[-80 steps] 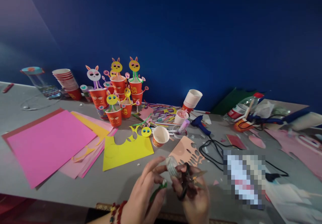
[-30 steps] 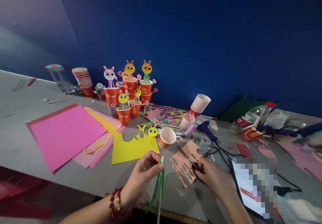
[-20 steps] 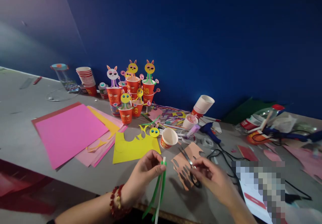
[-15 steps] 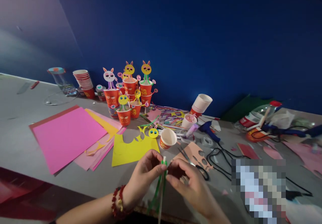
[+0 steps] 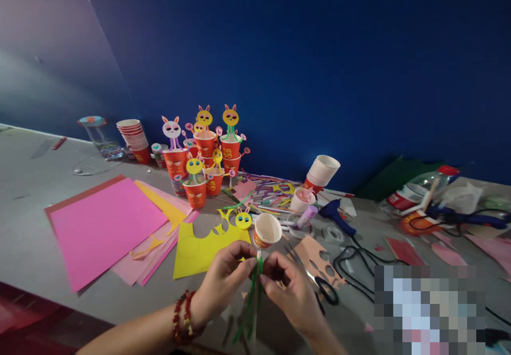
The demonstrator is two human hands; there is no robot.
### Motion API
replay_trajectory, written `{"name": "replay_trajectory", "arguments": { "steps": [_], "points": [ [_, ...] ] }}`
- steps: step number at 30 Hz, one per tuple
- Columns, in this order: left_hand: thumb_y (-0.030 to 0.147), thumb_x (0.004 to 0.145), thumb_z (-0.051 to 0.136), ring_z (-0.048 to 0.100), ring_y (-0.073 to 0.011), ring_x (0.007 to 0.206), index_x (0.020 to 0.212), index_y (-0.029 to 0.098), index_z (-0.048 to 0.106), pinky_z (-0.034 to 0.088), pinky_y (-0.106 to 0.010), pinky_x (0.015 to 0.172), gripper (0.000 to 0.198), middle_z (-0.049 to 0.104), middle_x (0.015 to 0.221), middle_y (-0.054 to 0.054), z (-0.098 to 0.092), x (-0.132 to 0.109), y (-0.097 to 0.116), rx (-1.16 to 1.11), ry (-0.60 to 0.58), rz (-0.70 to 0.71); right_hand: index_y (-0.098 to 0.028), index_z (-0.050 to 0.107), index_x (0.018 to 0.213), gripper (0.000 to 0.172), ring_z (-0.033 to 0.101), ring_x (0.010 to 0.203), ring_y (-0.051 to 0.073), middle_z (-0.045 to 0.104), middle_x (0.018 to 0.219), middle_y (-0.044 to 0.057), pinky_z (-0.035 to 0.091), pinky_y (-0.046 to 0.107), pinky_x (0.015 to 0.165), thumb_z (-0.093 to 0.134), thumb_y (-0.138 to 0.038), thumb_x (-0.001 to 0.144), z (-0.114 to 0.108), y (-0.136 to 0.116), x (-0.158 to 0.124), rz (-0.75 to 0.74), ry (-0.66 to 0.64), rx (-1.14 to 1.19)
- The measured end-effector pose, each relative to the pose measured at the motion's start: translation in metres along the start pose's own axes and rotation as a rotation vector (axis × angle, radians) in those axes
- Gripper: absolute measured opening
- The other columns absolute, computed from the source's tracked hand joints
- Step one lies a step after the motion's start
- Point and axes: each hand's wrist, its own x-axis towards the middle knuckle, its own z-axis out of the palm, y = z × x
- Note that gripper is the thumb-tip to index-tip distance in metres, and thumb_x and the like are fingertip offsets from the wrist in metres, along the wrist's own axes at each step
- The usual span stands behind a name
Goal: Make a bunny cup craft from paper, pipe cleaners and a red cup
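My left hand [image 5: 229, 276], with red bead bracelets on its wrist, pinches a thin white stick [image 5: 259, 254] and long green strips [image 5: 248, 315] near the top. The strips hang down along the stick, and their exact material is hard to make out. My right hand [image 5: 290, 290] is closed, its thumb and forefinger meeting at the green strips from the other side. Just beyond my fingers stands a paper cup [image 5: 257, 240]. Left of it lies a yellow paper face [image 5: 243, 219] with blue eyes and small ears.
Cut yellow paper [image 5: 191, 256] and a pink sheet stack [image 5: 107, 227] lie left. Decorated red cups [image 5: 195, 194] stand behind. At right are black-handled scissors [image 5: 327, 290], a blue glue gun [image 5: 337, 216] with its cord, and a plastic bottle [image 5: 415, 190]. A blurred patch covers the lower right.
My right thumb and fingers have closed in on the green strips beside the stick. The camera view has shifted slightly; the left hand still pinches the stick top.
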Motion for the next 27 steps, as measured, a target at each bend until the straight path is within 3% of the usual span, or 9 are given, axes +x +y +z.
{"name": "replay_trajectory", "arguments": {
  "steps": [7, 14, 20, 24, 27],
  "points": [
    [0.038, 0.087, 0.067, 0.056, -0.0125, 0.072, 0.089, 0.017, 0.064, 0.047, -0.021, 0.064, 0.022, 0.060, 0.082, -0.002, -0.001, 0.003, -0.013, 0.119, 0.046, 0.024, -0.021, 0.054, 0.083, 0.011, 0.057, 0.067, 0.015, 0.059, 0.074, -0.001, 0.045, 0.024, 0.064, 0.055, -0.027, 0.092, -0.004, 0.008, 0.001, -0.135, 0.081, -0.147],
    [0.035, 0.088, 0.066, 0.056, -0.0124, 0.070, 0.089, 0.016, 0.064, 0.048, -0.021, 0.062, 0.019, 0.059, 0.081, -0.002, 0.002, 0.002, -0.010, 0.145, 0.016, 0.013, -0.023, 0.049, 0.083, 0.017, 0.056, 0.067, 0.017, 0.056, 0.072, -0.001, 0.040, 0.025, 0.059, 0.044, -0.027, 0.099, -0.002, 0.014, -0.002, -0.178, 0.043, -0.334],
    [0.036, 0.087, 0.069, 0.053, -0.0119, 0.074, 0.090, 0.017, 0.063, 0.047, -0.022, 0.068, 0.020, 0.058, 0.083, -0.001, 0.005, -0.001, -0.009, -0.050, 0.032, -0.047, -0.023, 0.049, 0.084, 0.018, 0.054, 0.063, 0.016, 0.055, 0.071, -0.002, 0.041, 0.024, 0.058, 0.042, -0.026, 0.100, 0.008, 0.013, -0.006, -0.195, 0.114, -0.267],
    [0.035, 0.087, 0.071, 0.056, -0.0154, 0.085, 0.097, 0.018, 0.064, 0.048, -0.024, 0.075, 0.021, 0.059, 0.093, -0.004, 0.003, -0.002, -0.011, -0.029, -0.031, 0.015, -0.023, 0.052, 0.085, 0.016, 0.053, 0.063, 0.016, 0.057, 0.072, -0.001, 0.041, 0.025, 0.058, 0.045, -0.027, 0.099, 0.009, 0.014, -0.006, -0.191, 0.129, -0.235],
    [0.032, 0.086, 0.073, 0.055, -0.0152, 0.082, 0.090, 0.017, 0.063, 0.045, -0.024, 0.073, 0.018, 0.058, 0.089, -0.003, 0.002, -0.002, -0.012, 0.030, -0.049, 0.073, -0.023, 0.052, 0.085, 0.014, 0.053, 0.064, 0.016, 0.057, 0.073, -0.001, 0.041, 0.025, 0.059, 0.047, -0.026, 0.098, 0.010, 0.016, -0.008, -0.215, 0.141, -0.235]
  ]
}}
